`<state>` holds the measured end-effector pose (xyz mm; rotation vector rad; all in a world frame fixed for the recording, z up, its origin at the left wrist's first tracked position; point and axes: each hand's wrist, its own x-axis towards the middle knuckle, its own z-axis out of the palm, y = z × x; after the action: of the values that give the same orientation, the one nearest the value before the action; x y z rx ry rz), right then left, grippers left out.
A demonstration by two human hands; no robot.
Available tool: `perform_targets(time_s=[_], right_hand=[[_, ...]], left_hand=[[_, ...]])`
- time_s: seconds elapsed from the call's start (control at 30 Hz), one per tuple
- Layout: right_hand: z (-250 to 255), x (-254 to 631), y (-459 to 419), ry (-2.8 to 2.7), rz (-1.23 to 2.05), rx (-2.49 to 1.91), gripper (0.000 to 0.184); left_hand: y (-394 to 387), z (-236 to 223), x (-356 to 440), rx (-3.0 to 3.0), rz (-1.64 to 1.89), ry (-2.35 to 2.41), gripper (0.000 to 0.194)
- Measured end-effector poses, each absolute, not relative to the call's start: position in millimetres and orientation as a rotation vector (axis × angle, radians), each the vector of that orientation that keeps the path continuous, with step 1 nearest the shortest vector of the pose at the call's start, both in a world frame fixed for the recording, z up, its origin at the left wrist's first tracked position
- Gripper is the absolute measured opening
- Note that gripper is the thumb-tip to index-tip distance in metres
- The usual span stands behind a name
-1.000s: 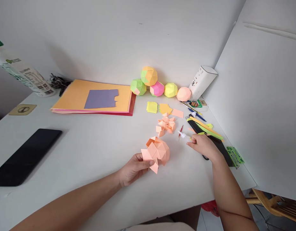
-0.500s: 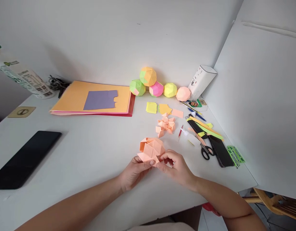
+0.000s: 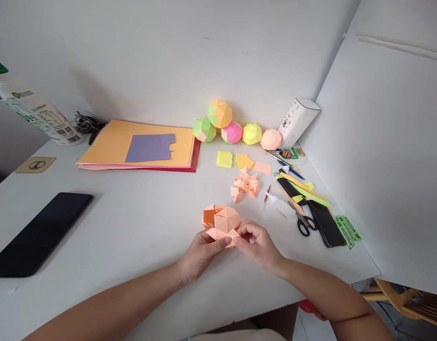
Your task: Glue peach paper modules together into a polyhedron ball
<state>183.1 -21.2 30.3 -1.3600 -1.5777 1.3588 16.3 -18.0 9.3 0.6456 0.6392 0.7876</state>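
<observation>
Both hands pinch a half-built, peach-coloured faceted paper ball point(image 3: 227, 219) at its near edge.
The ball's dark opening faces left, while a pointed peach flap point(image 3: 234, 234) on its near side lies between the two thumbs, its tip nearer the right hand point(image 3: 263, 248); that hand's thumb and forefinger close on the flap, and the left hand point(image 3: 199, 255) grips the ball's near-left edge. Beyond the ball and slightly right sits a pile of folded peach paper pieces point(image 3: 245, 183). The printing on the white green-capped bottle point(image 3: 44, 113), far left of the ball, and on the green-and-white printed packets point(image 3: 346, 229), right of it, is too small and blurred to read.
</observation>
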Motion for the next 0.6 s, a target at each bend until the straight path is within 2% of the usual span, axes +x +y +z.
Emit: perform_targets(time_s=[0.13,0.3,0.47,0.6], right_hand=[[28,186,-17,-1.564,1.397,-1.312,0.016],[40,194,-10,-1.755,1.264,-1.262,0.013],[42,191,-14,-1.939,1.021,-1.189,0.012],[37,184,-19,-1.815,1.119,-1.29,0.015]], left_hand=[[-19,6,15,0.673,0.782,0.664,0.011],[-18,4,13,0.629,0.819,0.543,0.032],[-18,10,16,0.584,0.828,0.578,0.024],[-18,12,18,0.519,0.857,0.633,0.019]])
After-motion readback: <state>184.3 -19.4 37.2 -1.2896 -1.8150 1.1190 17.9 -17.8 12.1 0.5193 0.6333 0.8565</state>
